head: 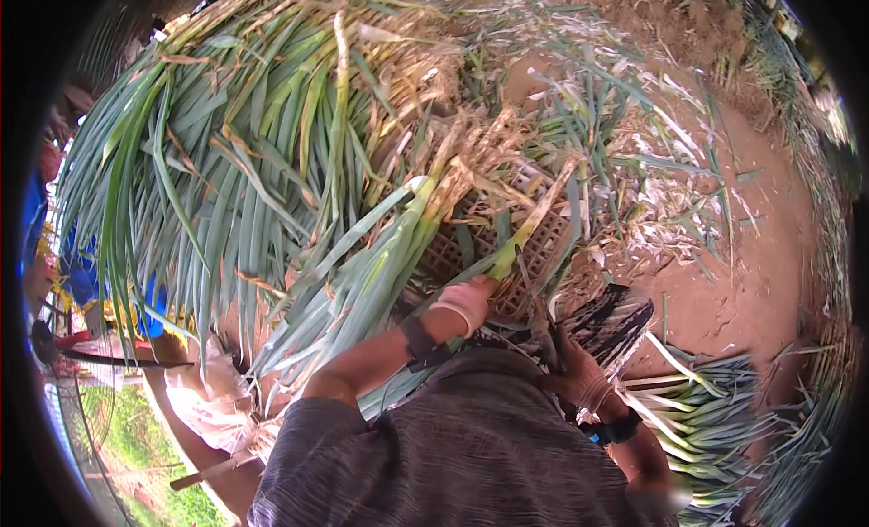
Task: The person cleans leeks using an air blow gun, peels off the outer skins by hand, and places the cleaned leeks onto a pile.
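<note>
My left hand [467,301], in a pale glove, grips the lower green part of a long green onion stalk [504,259] whose brownish root end points up and right. My right hand [584,377], also gloved, is closed around the dark handle of a bladed tool [536,310], probably shears or a knife; its exact kind is unclear. The tool's tip lies beside the stalk. Beneath both is a brown perforated plastic crate [546,245]. More green onions [387,248] lie across the crate's left side, leaves towards me.
A large heap of green onions [231,133] fills the left. Peeled scraps [652,208] litter the dirt floor [753,255] on the right. Cleaned green onions [706,418] lie in a row at lower right. A white bundle [210,391] sits at lower left.
</note>
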Available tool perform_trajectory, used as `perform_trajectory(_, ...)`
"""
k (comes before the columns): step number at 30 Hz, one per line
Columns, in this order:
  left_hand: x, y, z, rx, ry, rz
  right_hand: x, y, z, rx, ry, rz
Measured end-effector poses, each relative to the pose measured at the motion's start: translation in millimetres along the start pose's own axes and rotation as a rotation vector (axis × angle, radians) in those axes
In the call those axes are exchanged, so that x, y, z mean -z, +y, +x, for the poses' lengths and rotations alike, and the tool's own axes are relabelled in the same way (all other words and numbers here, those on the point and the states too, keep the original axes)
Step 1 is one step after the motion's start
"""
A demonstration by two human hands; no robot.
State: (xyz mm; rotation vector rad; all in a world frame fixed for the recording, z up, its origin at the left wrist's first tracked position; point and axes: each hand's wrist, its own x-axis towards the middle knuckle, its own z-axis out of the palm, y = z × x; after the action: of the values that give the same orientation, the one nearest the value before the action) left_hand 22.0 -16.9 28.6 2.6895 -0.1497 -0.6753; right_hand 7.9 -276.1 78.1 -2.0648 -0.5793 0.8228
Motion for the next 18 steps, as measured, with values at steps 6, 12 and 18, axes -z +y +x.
perform_trajectory(6,-10,-1,8,0.313,0.138,0.08,-6,-14,-9,-0.02,-0.16,-0.001)
perform_trajectory(12,-24,-9,17,0.389,0.076,-0.07,-4,-12,23,-0.052,-0.079,0.008)
perform_trajectory(18,-2,-14,8,0.4,0.08,-0.145,0,-12,55,-0.072,0.068,-0.037)
